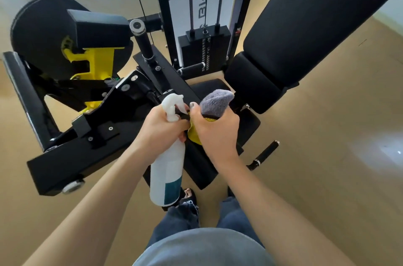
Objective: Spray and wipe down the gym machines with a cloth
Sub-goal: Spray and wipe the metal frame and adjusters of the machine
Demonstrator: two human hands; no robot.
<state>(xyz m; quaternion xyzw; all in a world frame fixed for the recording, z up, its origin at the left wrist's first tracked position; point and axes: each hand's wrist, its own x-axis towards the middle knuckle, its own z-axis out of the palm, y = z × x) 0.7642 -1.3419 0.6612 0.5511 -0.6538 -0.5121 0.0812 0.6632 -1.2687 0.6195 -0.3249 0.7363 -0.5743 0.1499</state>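
From where I stood, the black machine frame [72,152] with its yellow bracket [96,58] lay off to the person's left, low by the floor. The left hand [162,127] was wrapped around the neck of the white spray bottle [166,169], whose long body hung down and back toward the person while the white nozzle [173,102] pointed up and away, toward the seat area. Just beside it, almost knuckle to knuckle, the right hand [214,132] was clenched around the cloth [216,103], grey on the upper fold and yellow underneath, with the grey end sticking up past the thumb. The two hands met directly over the black seat pad [250,123]. Further right, the long black backrest [316,26] rose away and to the right, its length running diagonally from the seat. I judged the backrest and seat lay nearer the cloth hand, so the nozzle would need to swing rightward to wet them before the wipe; the weight stack [205,52] stood straight ahead, well apart from both hands.
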